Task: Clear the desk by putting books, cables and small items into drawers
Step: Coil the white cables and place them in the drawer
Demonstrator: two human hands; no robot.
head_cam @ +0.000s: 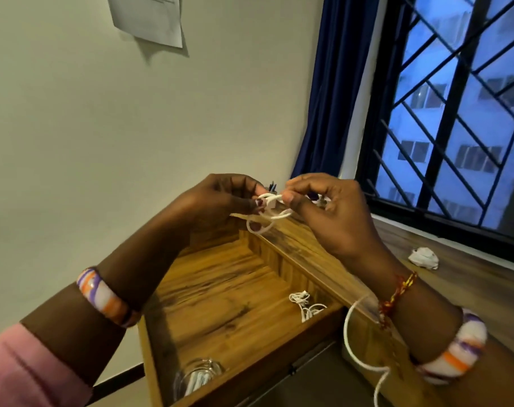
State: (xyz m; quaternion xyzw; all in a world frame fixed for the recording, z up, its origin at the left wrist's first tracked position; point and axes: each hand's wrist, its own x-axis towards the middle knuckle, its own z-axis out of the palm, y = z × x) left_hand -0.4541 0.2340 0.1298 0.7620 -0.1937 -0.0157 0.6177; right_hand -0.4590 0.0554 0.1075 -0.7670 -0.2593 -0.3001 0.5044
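Both my hands are raised above the open wooden drawer [220,292], holding a white cable [269,214]. My left hand [220,198] pinches the cable's coiled loops and a small white plug. My right hand [329,212] grips the same coil from the right. The cable's loose end [355,345] hangs down past my right wrist, over the drawer's right side. Inside the drawer lie a second bundled white cable [305,306] near the right wall and a clear glass jar [198,377] on its side at the front.
The wooden desk top [467,283] runs to the right under a barred window [455,113]. A crumpled white paper [423,257] lies on it. A dark blue curtain [335,83] hangs at the corner. A sheet of paper [150,16] is stuck on the wall.
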